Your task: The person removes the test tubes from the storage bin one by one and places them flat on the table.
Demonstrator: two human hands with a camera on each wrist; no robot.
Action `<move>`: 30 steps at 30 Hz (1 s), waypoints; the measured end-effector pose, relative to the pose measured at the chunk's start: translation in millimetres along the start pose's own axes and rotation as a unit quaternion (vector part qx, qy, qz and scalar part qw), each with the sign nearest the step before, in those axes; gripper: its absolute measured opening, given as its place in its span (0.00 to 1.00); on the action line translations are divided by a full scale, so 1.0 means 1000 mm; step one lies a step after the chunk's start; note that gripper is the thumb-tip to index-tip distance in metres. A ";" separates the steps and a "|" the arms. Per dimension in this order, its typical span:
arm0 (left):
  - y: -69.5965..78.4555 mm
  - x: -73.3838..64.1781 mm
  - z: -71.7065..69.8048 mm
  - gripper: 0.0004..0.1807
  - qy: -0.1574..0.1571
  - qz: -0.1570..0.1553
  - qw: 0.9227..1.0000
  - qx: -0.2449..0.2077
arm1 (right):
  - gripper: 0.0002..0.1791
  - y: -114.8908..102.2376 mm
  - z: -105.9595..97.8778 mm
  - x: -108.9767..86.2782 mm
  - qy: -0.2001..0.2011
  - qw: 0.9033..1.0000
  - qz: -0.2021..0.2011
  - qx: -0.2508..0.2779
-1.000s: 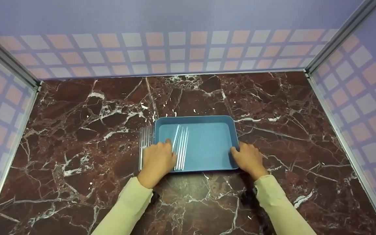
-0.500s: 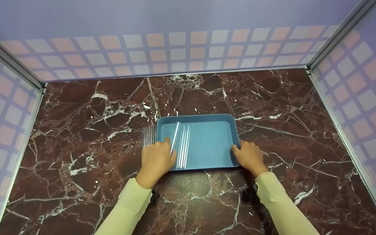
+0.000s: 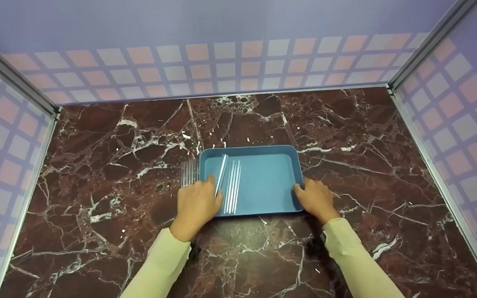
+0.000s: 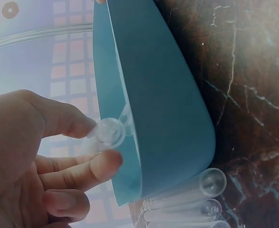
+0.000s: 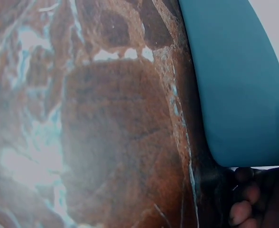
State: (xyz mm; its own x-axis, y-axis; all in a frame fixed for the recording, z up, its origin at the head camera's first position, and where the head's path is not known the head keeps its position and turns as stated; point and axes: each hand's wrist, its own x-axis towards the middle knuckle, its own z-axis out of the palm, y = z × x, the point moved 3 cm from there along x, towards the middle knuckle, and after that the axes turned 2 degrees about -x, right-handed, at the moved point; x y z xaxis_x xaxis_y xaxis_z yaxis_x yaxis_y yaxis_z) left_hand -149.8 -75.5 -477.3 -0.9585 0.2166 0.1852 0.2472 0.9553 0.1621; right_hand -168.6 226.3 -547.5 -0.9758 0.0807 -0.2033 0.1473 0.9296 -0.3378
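Pinched between thumb and fingers of the left hand (image 3: 197, 203), one clear tube (image 3: 221, 173) slants over the near-left part of the blue tray (image 3: 269, 182), its far end pointing just past twelve o'clock. Whether that end touches the tray's floor cannot be told. With the tray's centre as the dial, the left hand sits at eight o'clock and the right hand (image 3: 315, 200) at four, where it grips the short wall, thumb over the rim. Several loose tubes (image 3: 232, 188) lie inside the tray toward nine o'clock, side by side and nearly along the twelve-to-six line; reflections prevent a sure count. An outer row of tubes (image 3: 189, 171) lies at nine o'clock beyond the wall, on the marbled surface (image 3: 110, 182), partly hidden by the left hand.

Handling, judged from appearance: each tube is probably light, stiff and smooth, apt to slip or roll, and brittle if made of glass; glass and plastic cannot be distinguished. A gentle pinch around the barrel, near mid-length, should serve best. The tray appears rigid and light; its short walls, at three and nine o'clock, offer the steadiest hold, kept level lest the contents roll.
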 end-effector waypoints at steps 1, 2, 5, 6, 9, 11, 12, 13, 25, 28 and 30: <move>0.000 0.000 0.000 0.15 -0.003 -0.001 1.000 0.000 | 0.24 0.000 0.000 0.000 -0.001 1.000 0.000 0.000; 0.000 0.000 0.000 0.15 -0.006 -0.002 1.000 0.000 | 0.24 0.000 0.001 0.000 -0.001 1.000 0.001 0.001; -0.001 -0.001 -0.001 0.15 -0.009 -0.003 1.000 0.002 | 0.24 0.001 0.001 -0.001 -0.001 1.000 0.002 0.001; -0.001 -0.001 -0.001 0.15 -0.008 -0.002 1.000 0.002 | 0.24 0.001 0.001 -0.001 0.000 1.000 0.001 0.000; -0.002 -0.001 -0.003 0.15 -0.004 0.000 1.000 0.003 | 0.24 0.001 0.000 -0.001 0.002 1.000 0.000 -0.001; -0.003 -0.002 -0.004 0.15 0.001 0.001 1.000 0.005 | 0.24 0.000 0.000 0.000 0.003 1.000 -0.001 -0.002; -0.003 -0.002 -0.004 0.14 0.005 0.002 1.000 0.005 | 0.24 0.000 0.000 0.000 0.002 1.000 -0.001 -0.001; -0.003 -0.002 -0.005 0.14 0.010 0.003 1.000 0.004 | 0.24 0.000 0.000 0.000 0.001 1.000 0.000 0.000; -0.010 -0.004 -0.010 0.14 0.012 -0.003 1.000 0.002 | 0.23 0.000 0.001 0.000 0.002 1.000 0.003 0.009; -0.011 -0.005 -0.011 0.15 0.002 -0.009 1.000 0.001 | 0.23 0.000 0.001 0.000 -0.001 1.000 0.001 0.007; -0.012 -0.005 -0.011 0.15 -0.002 -0.011 1.000 0.000 | 0.23 0.000 0.001 0.000 -0.001 1.000 0.001 0.006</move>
State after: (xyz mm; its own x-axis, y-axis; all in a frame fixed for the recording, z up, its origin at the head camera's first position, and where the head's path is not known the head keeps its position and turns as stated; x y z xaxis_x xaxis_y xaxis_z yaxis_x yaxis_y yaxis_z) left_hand -146.1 -90.7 -469.1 -0.9645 0.1961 0.1770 0.2257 0.9599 0.1661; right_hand -168.3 225.6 -548.2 -0.9750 0.0820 -0.2064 0.1516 0.9247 -0.3491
